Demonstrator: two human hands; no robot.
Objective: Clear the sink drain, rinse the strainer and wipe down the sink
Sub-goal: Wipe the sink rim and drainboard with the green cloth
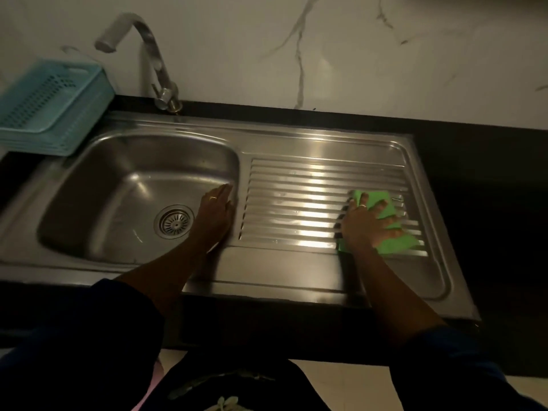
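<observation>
A steel sink (98, 185) has its basin on the left and a ribbed drainboard (296, 203) on the right. The round strainer (174, 222) sits in the drain at the basin floor. My right hand (367, 225) presses a green cloth (394, 246) flat on the right part of the drainboard, fingers spread over it. My left hand (215, 212) rests with straight fingers on the basin's right rim, holding nothing.
A curved tap (154, 60) stands behind the basin, its spout turned left. A light blue plastic basket (50, 105) sits on the black counter (474, 179) at the left rear. A marbled white wall runs behind.
</observation>
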